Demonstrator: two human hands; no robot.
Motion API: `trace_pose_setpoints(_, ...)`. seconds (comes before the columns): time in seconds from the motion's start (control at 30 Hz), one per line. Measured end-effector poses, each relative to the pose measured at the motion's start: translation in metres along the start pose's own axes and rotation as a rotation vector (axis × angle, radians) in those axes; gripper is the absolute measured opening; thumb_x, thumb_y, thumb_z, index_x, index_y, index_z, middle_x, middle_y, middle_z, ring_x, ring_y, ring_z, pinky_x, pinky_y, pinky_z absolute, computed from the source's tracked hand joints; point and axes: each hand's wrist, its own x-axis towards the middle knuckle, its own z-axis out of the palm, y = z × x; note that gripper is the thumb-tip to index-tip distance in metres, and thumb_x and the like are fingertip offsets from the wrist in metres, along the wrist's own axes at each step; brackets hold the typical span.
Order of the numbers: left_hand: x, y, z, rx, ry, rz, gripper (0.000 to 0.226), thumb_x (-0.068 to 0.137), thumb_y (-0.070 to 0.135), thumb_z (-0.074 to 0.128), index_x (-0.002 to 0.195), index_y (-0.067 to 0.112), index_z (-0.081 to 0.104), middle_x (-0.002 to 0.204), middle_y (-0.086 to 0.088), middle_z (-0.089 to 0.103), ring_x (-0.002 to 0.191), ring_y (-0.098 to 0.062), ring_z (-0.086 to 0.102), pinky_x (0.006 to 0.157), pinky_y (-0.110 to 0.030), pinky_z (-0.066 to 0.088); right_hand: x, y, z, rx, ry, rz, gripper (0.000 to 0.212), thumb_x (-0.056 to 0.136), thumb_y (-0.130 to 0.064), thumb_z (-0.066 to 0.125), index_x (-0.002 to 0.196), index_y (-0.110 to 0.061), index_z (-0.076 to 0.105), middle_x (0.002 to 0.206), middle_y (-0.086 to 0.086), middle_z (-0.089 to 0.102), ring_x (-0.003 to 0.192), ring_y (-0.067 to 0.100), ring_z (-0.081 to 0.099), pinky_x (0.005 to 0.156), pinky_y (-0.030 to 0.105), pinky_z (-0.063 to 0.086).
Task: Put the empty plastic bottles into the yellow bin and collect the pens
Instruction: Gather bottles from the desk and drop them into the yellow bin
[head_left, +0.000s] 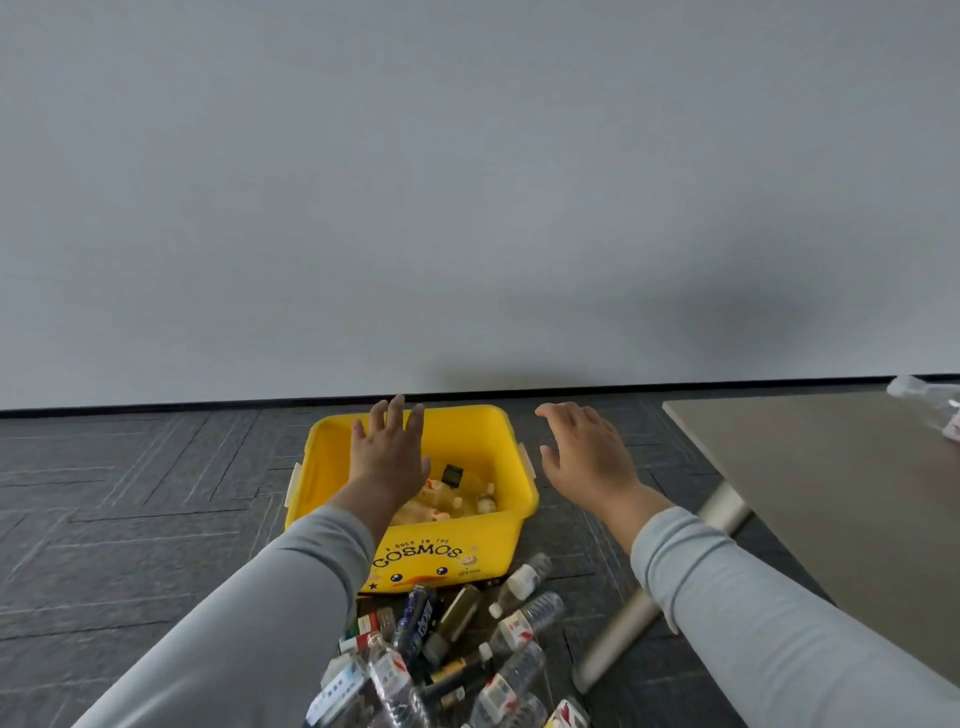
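Note:
A yellow bin (467, 423) printed "COSMOS" stands on the dark carpet near the wall, with several empty plastic bottles (441, 501) lying in its bottom. In front of it, close to me, is a heap of more plastic bottles (457, 644), clear and dark ones. My left hand (387, 449) hovers over the bin's left half, fingers straight and spread, holding nothing. My right hand (584, 454) hangs in the air just right of the bin, fingers relaxed and empty. No pen shows clearly.
A grey table (831, 467) with a slanting metal leg (660, 587) stands on the right; a clear bottle (930, 408) lies at its far edge. A plain wall with a dark skirting line (208, 408) runs behind the bin.

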Motion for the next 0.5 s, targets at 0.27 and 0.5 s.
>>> trace_pose_setpoints(0.27,-0.034,0.04,-0.055,-0.107,0.182,0.206,0.042,0.094,0.037,0.043,0.131,0.017,0.041,0.13,-0.004,0.045,0.118,-0.022,0.044,0.091,-0.033,0.04,-0.038,0.005,-0.041,-0.02,0.05,0.017,0.039,0.093,-0.024,0.047,0.131,-0.014,0.042,0.127,0.007,0.053,0.115,0.026,0.048,0.092,0.036,0.038)
trace_pose_setpoints(0.5,-0.062,0.098,-0.091,-0.137,0.235,0.36,0.039,0.095,0.037,0.04,0.128,0.019,0.045,0.128,-0.002,0.047,0.117,-0.02,0.044,0.091,-0.033,0.04,-0.09,0.036,-0.089,-0.111,0.081,0.122,0.038,0.093,-0.023,0.046,0.129,-0.014,0.043,0.127,0.007,0.054,0.114,0.027,0.05,0.09,0.035,0.039)
